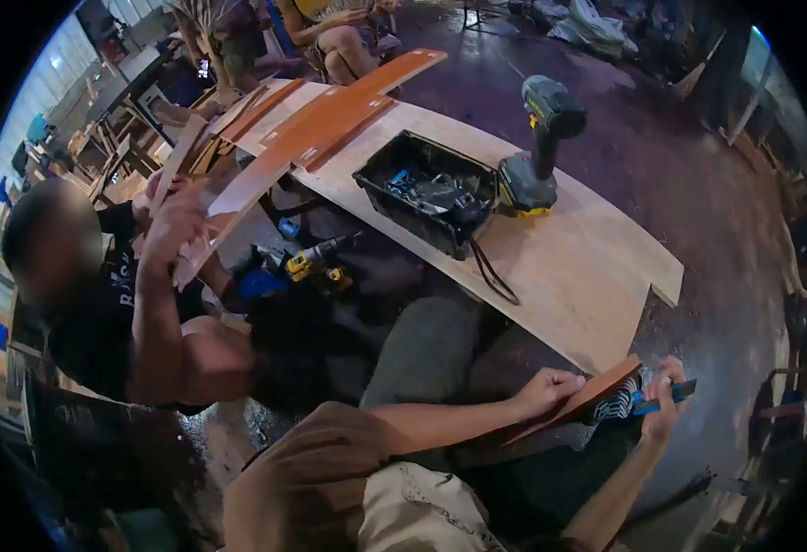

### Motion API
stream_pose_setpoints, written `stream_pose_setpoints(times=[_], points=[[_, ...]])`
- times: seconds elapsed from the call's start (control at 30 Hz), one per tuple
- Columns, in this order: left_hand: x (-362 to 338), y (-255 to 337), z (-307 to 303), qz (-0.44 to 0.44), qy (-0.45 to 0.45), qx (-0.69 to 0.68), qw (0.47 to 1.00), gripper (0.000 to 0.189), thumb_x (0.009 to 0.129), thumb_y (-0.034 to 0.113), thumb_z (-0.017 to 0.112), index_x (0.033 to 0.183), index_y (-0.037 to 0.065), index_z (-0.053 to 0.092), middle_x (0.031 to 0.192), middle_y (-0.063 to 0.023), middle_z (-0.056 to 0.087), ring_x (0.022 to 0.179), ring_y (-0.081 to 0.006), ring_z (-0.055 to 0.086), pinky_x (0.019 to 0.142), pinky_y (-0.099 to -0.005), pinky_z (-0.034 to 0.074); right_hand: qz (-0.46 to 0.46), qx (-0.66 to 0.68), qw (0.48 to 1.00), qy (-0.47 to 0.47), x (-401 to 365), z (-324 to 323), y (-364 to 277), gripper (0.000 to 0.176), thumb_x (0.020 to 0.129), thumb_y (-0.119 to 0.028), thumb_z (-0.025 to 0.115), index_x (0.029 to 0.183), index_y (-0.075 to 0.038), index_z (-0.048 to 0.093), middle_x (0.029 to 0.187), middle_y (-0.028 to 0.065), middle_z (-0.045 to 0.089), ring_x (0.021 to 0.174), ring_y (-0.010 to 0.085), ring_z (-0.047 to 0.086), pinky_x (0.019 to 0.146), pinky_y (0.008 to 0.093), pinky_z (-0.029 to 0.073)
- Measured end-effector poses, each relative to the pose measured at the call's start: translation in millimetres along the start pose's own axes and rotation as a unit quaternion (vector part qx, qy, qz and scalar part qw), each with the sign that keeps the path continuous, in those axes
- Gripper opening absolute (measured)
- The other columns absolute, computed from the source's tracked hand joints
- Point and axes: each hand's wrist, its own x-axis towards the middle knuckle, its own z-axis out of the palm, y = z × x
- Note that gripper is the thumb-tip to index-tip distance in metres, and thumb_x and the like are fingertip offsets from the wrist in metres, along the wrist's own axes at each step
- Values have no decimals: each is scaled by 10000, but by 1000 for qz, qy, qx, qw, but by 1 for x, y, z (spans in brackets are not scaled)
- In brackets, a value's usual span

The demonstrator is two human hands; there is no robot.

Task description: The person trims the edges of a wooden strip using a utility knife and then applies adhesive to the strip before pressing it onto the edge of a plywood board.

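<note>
My left hand (pixel 548 391) grips the near edge of a narrow reddish-brown wooden board (pixel 611 379), thumb and fingers pinched on it, above my lap. At the board's far end, my right hand (pixel 666 397) is closed around a blue-handled tool (pixel 683 390) with a dark end; its exact kind is unclear. Between the board and the right hand shows a black-and-white striped patch (pixel 617 403). Just beyond both hands lies the corner of a pale plywood panel (pixel 597 294).
On the plywood stand a black bin (pixel 431 230) of small parts and a cordless drill (pixel 546 138). Brown-stained boards (pixel 330 124) lie at its far end. To the left, a person (pixel 137 294) handles a board. A yellow drill (pixel 307 262) lies below.
</note>
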Motion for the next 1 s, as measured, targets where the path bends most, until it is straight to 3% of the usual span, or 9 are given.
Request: stream_pose_setpoints(times=[0.1,0.13,0.27,0.37,0.57,0.67,0.8,0.87,1.0], points=[[0,-4,-8,9,-16,-7,1000,297,993,291,616,1030,19,729,903,28,682,818,-52,569,736,-250,460,28,-47,997,49,0,-16,16,233,838,-57,654,1057,12,620,1099,108,617,630,91,482,602,244,427],[1,-7,-10,-13,-41,-31,999,285,982,294,631,1040,34,732,925,24,691,831,-57,582,738,-257,466,71,-43,997,1,-4,24,-29,369,805,-69,702,1154,25,627,1063,95,664,692,109,553,661,258,474],[-12,24,2,-124,-48,-72,989,270,931,322,692,1054,86,734,927,13,705,835,-81,619,736,-267,474,147,-114,981,-61,-8,15,-9,466,709,-51,754,1146,46,626,978,84,688,858,175,650,811,296,516],[-12,21,1,-189,-67,-131,971,257,901,329,719,1043,115,726,903,7,703,810,-102,639,715,-274,487,140,-70,985,-70,-9,9,-6,441,710,-82,761,1113,41,630,939,81,682,813,162,633,750,281,504],[-7,13,-7,-204,-145,-143,958,147,897,255,712,986,140,706,906,38,686,784,-89,620,676,-257,485,147,-17,984,-95,-9,19,-9,431,722,-188,759,1073,25,628,911,73,666,723,120,580,599,234,423],[-7,10,-8,-164,-193,-144,957,160,905,272,704,992,140,679,885,57,660,792,-70,608,667,-244,470,133,-15,986,-96,-12,15,8,449,797,-200,746,1152,14,573,923,95,642,731,141,605,619,246,472],[-9,18,-5,-158,-227,-96,956,194,939,302,666,1031,132,645,911,72,636,847,-52,596,706,-245,468,163,-2,984,-79,-13,25,3,463,744,-183,737,1138,20,605,945,75,652,761,124,590,612,223,435],[-7,13,-7,-138,-276,-89,947,267,979,317,609,1170,130,614,1015,68,633,898,-44,576,740,-234,452,164,11,984,-68,-13,28,2,476,763,-175,729,1174,19,589,980,80,651,782,124,593,623,220,440],[-11,17,-2,-118,-254,-85,956,368,995,334,582,1298,125,567,1084,54,628,949,-51,574,790,-248,459,161,29,984,-69,-11,37,-3,467,781,-158,709,1194,20,582,980,70,646,775,124,588,632,223,440]])
